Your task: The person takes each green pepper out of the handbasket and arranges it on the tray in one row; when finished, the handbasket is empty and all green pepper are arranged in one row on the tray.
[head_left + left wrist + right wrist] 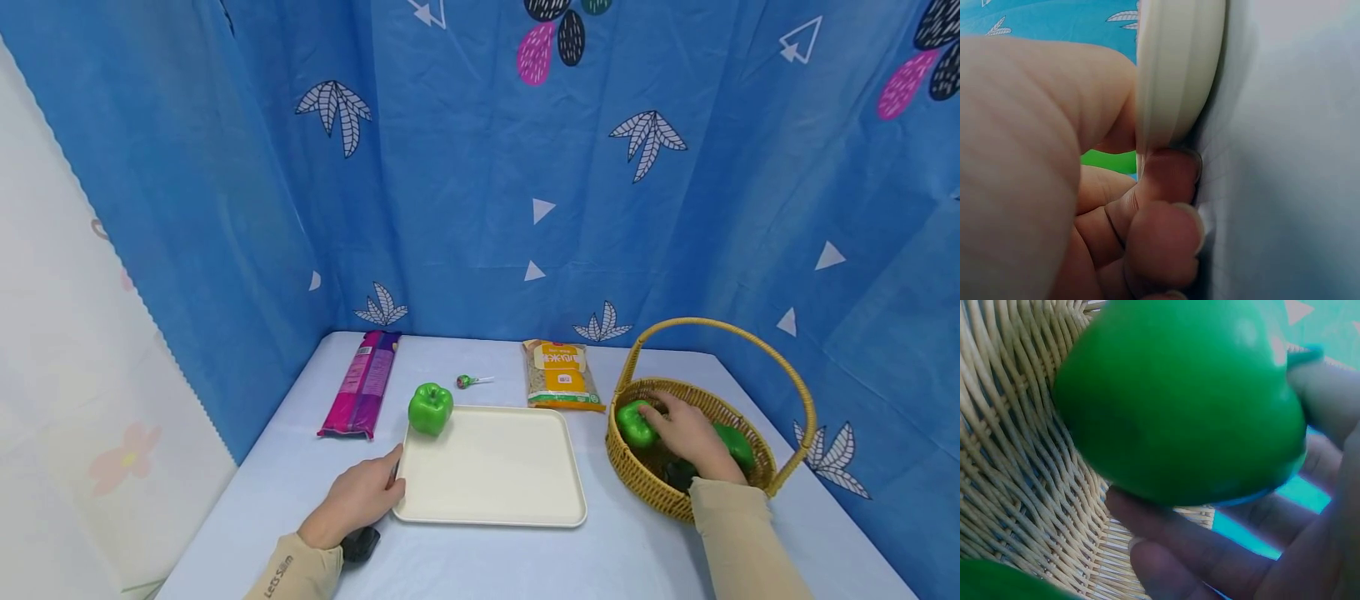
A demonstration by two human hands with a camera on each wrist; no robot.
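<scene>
My left hand [360,496] grips the left edge of a cream tray [495,471]; in the left wrist view the thumb and curled fingertips meet at its rim [1179,69]. A green bell pepper [431,408] sits on the tray's far left corner. Inside a wicker basket [641,483], my right hand [692,437] holds another green bell pepper [634,425]. The right wrist view shows fingers under this pepper [1179,406] and the thumb by its stem, close to the woven wall. A further green pepper [735,447] lies in the basket, partly hidden by the hand.
Behind the tray are a lollipop [467,381] and an orange-and-clear bag of grain [564,377]. A pink-purple packet [362,385] lies at the back left. The basket's tall handle [776,354] arches over it, and a blue curtain [480,208] hangs behind the table.
</scene>
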